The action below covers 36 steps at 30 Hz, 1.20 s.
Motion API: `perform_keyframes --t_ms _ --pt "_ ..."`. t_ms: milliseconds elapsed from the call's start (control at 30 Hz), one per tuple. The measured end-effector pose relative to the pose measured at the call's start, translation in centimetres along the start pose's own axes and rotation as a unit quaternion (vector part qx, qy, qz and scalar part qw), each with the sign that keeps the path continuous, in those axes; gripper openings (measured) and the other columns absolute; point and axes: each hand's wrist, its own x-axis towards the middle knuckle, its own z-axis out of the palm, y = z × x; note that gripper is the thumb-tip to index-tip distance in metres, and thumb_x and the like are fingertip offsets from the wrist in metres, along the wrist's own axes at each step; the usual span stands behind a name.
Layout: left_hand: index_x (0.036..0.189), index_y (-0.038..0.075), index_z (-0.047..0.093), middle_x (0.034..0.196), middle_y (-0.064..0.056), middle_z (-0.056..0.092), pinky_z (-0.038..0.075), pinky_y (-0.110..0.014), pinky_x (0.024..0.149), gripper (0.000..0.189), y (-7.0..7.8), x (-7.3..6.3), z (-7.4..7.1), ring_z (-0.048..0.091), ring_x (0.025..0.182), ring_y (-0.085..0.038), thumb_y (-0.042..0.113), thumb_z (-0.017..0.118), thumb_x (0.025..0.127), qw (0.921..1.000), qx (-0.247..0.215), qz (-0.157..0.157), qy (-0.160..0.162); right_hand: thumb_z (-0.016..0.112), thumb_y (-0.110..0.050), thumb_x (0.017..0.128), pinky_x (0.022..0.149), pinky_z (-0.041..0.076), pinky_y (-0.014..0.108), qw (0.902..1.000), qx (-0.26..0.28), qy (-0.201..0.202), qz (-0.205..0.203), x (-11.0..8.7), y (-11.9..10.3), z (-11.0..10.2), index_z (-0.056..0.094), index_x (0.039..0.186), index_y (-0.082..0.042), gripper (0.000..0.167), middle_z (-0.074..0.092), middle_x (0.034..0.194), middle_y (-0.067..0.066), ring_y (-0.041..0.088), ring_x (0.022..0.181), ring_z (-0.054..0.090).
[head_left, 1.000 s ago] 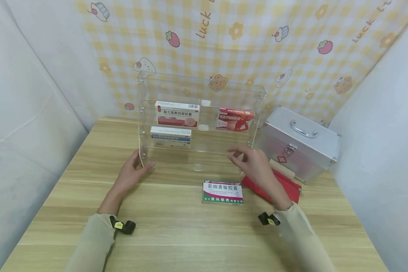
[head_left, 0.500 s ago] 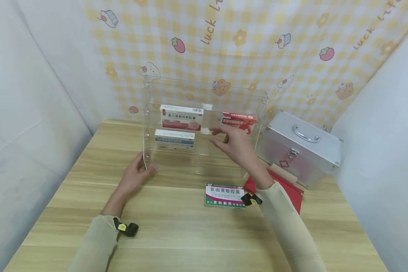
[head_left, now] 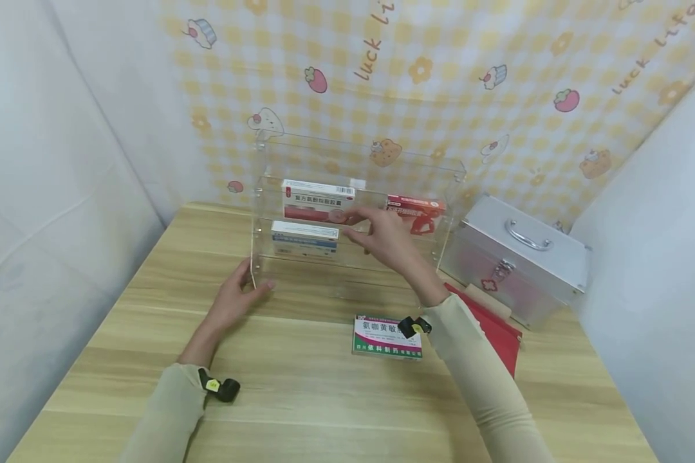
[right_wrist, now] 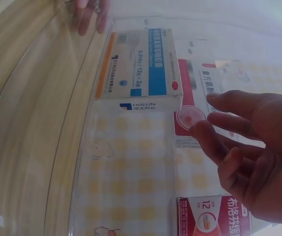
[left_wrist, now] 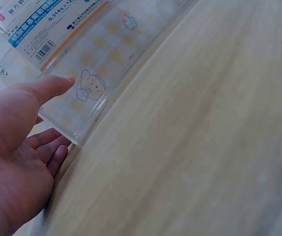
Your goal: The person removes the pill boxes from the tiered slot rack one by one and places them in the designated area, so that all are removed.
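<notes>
A clear acrylic shelf (head_left: 301, 271) stands at the back of the wooden table. My left hand (head_left: 234, 299) holds its lower left side panel, thumb in front and the other fingers behind, as the left wrist view shows. My right hand (head_left: 385, 238) is at the right end of a white-and-red medicine box (head_left: 307, 204), thumb and forefinger apart; whether they touch it I cannot tell. Below sits a white-and-blue medicine box (right_wrist: 136, 64). A red medicine box (head_left: 425, 222) stands at the right, partly behind my right hand. A green-and-purple medicine box (head_left: 382, 344) lies flat before the shelf.
A silver metal case (head_left: 515, 273) with a handle stands right of the shelf. Something red and flat (head_left: 500, 337) lies before it, partly under my right forearm. A checked cloth (head_left: 347, 96) hangs behind the shelf.
My right hand has moved up and left, from the shelf's lower right to the white-and-red box. My left hand stays on the side panel. The head view has shifted slightly.
</notes>
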Motion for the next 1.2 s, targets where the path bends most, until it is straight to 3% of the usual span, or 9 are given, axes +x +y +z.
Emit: perform_keyframes --t_ms 400,733,1033,1200 --pt "0.156 0.027 0.025 0.149 -0.017 0.042 0.032 -0.064 0.105 0.078 0.4 0.0 -0.1 0.038 0.135 -0.039 0.039 0.068 0.093 0.9999 0.012 0.001 0.000 0.072 -0.029 0.091 0.047 0.053 0.028 0.9990 0.007 -0.039 0.021 0.8 0.0 0.8 0.070 0.120 -0.017 0.032 0.072 0.107 0.002 0.018 0.052 0.062" --pt "0.155 0.024 0.028 0.146 -0.019 0.045 0.032 -0.064 0.105 0.076 0.4 -0.1 0.0 0.040 0.134 -0.040 0.036 0.069 0.093 0.9999 0.008 -0.007 0.002 0.072 -0.029 0.091 0.046 0.052 0.024 0.9982 -0.020 -0.056 0.011 0.5 -0.4 1.3 0.073 0.114 -0.015 0.027 0.071 0.107 -0.001 0.008 0.049 0.060" --pt "0.155 0.010 0.027 0.145 -0.028 0.042 0.030 -0.066 0.104 0.073 3.9 -1.3 -0.3 0.038 0.133 -0.046 0.022 0.067 0.095 0.9999 0.005 -0.008 -0.010 0.072 -0.024 0.091 0.045 0.052 0.025 0.9982 0.005 -0.058 0.013 0.7 -0.1 2.0 0.071 0.115 -0.013 0.025 0.072 0.099 0.003 0.011 0.052 0.062" --pt "0.154 0.008 0.027 0.145 -0.028 0.041 0.030 -0.065 0.105 0.072 4.5 -1.5 -0.4 0.038 0.133 -0.045 0.022 0.066 0.096 0.9998 0.012 -0.010 -0.012 0.073 -0.022 0.090 0.044 0.053 0.026 0.9981 0.021 -0.055 0.019 0.8 0.1 2.1 0.071 0.115 -0.014 0.026 0.072 0.099 0.004 0.013 0.059 0.064"
